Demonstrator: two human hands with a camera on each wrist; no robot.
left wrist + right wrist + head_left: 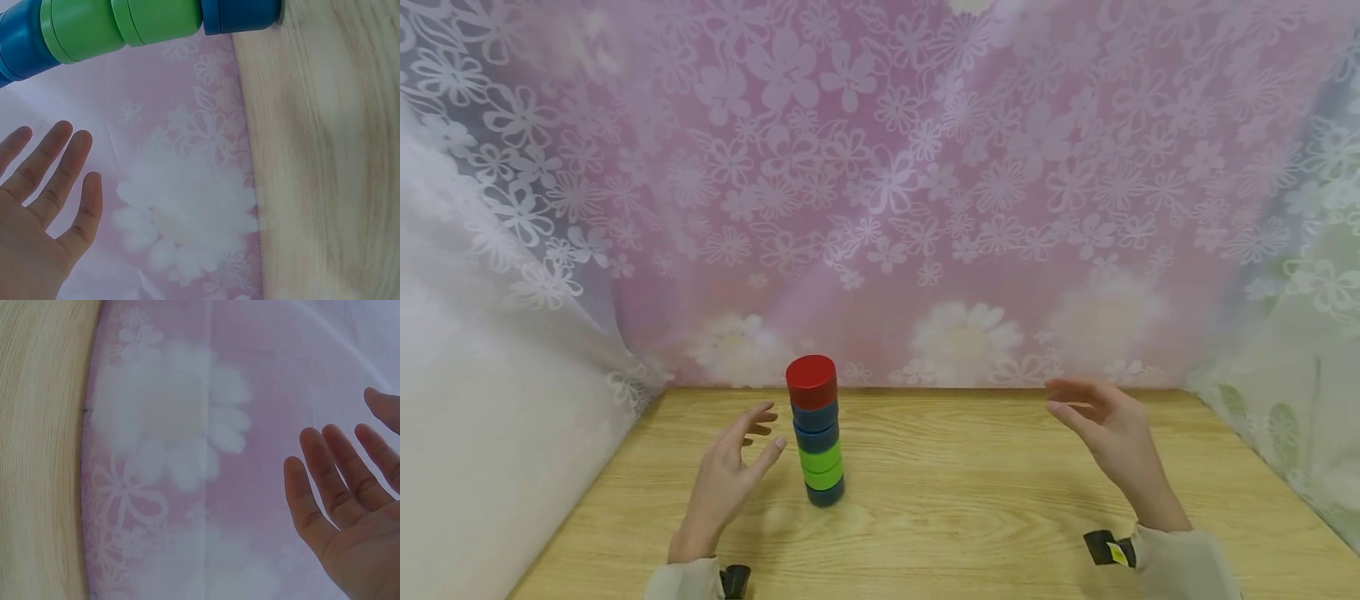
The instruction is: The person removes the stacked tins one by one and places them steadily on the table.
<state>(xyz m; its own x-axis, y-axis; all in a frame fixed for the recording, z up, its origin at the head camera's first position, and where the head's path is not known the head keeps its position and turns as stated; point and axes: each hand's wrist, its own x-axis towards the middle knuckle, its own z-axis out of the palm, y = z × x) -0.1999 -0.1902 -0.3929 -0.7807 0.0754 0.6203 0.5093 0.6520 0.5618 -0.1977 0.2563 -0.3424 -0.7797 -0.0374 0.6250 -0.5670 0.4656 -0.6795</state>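
A tower of round blocks stands upright on the wooden table: a red block (812, 383) on top, then blue blocks (816, 425), green blocks (822, 465) and a blue block (825, 493) at the bottom. Just left of the tower is my left hand (724, 479), its fingers apart and relaxed, holding nothing. In the left wrist view the green blocks (81, 28) cross the top, beyond the spread fingers (72, 159). My right hand (1116, 437) hovers over the table's right side, well away from the tower. Its loosely bent fingers (344, 481) hold nothing.
The wooden table (940, 517) ends at the back against a pink flowered curtain (925, 208). Pale cloth hangs along the left (482, 350) and the right (1315, 367). A dark strap (1108, 548) with a yellow tag sits at the right wrist.
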